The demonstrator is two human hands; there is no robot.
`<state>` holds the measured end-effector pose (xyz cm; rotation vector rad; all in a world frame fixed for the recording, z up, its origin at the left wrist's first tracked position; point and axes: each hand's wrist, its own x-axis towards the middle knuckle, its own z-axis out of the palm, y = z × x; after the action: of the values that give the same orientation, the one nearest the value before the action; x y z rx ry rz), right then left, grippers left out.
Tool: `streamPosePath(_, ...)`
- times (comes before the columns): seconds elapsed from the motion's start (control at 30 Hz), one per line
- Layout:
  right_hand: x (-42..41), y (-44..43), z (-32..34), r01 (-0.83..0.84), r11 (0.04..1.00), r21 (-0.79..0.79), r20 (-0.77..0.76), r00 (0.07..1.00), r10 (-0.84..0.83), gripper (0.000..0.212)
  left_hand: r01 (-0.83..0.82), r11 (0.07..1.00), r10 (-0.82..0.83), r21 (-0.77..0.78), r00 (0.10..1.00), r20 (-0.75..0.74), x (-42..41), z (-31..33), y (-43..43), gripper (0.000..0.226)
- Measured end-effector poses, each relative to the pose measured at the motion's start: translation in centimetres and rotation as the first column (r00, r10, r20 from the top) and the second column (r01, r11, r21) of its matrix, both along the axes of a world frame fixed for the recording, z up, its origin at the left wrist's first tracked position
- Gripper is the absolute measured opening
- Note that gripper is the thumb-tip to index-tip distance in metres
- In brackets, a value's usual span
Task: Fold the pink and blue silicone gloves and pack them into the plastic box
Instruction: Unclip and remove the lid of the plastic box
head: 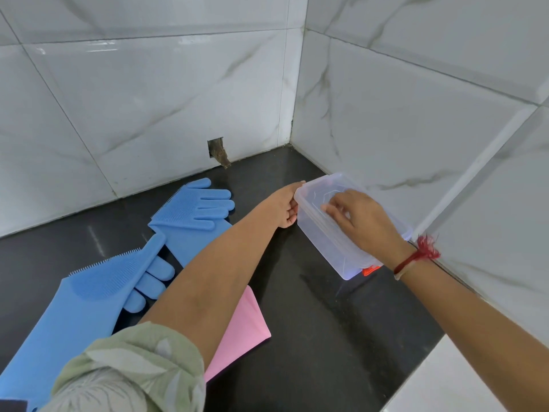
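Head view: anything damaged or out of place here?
Yes: a rough rectangular hole is cut in the back wall tile just above the counter, with brownish debris hanging out. The blue gloves lie unfolded, one overlapping the other. Both the left hand and right hand are on the plastic box, lid on.

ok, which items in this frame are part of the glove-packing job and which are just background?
Job:
- plastic box, lid on, left hand at its end, right hand on top
- two blue gloves: far one, near one, both unfolded on the counter
- pink glove, mostly hidden under the left arm

Background:
- hole in the wall tile
- red thread bracelet on the right wrist
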<state>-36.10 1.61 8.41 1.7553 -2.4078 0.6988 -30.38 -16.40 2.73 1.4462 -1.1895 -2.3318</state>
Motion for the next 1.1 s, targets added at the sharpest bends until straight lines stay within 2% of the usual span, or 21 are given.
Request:
streamPosePath(0.07,-1.2,-2.0,1.6,-0.023,0.999,0.025,-0.107,0.994,0.026,0.014,-0.003,1.000,0.003,0.011,1.000,-0.018,-0.1,-0.2,0.1,0.019)
streamPosePath(0.17,-3.0,-5.9,4.4,-0.091,0.957,0.276,-0.250,0.954,0.163,0.032,-0.041,0.999,0.043,0.036,0.998,-0.049,-0.3,-0.2,0.1,0.016)
streamPosePath(0.23,-3.5,-8.2,5.5,-0.103,0.894,0.436,-0.295,0.922,0.251,0.033,-0.050,0.998,0.051,0.032,0.998,-0.034,-0.3,0.2,0.3,0.018)
streamPosePath(0.37,-4.0,-10.8,5.9,-0.088,0.736,0.672,-0.267,0.897,0.351,0.040,-0.056,0.998,0.056,0.025,0.998,0.004,-0.3,0.6,0.7,0.021)
streamPosePath(0.43,-4.2,-11.0,5.6,-0.071,0.671,0.738,-0.245,0.899,0.364,0.040,-0.078,0.996,0.078,0.030,0.997,-0.009,-0.3,0.4,0.7,0.022)
streamPosePath(0.63,-5.0,-11.4,5.0,-0.100,0.672,0.734,-0.179,0.926,0.332,0.023,-0.178,0.983,0.172,-0.053,0.979,-0.105,-0.5,0.1,0.7,0.028)
streamPosePath(0.8,-4.8,-11.5,4.5,-0.090,0.655,0.751,-0.211,0.906,0.366,0.028,-0.253,0.967,0.243,-0.040,0.956,-0.163,-0.6,-0.6,1.2,0.028)
streamPosePath(0.93,-4.8,-10.8,4.4,-0.120,0.692,0.712,-0.236,0.887,0.396,0.026,-0.302,0.951,0.289,-0.066,0.944,-0.158,-0.6,-1.0,1.4,0.020)
streamPosePath(1.1,-4.7,-9.9,4.5,-0.145,0.727,0.671,-0.268,0.867,0.421,0.028,-0.342,0.937,0.329,-0.065,0.930,-0.163,-0.5,-0.6,1.8,0.020)
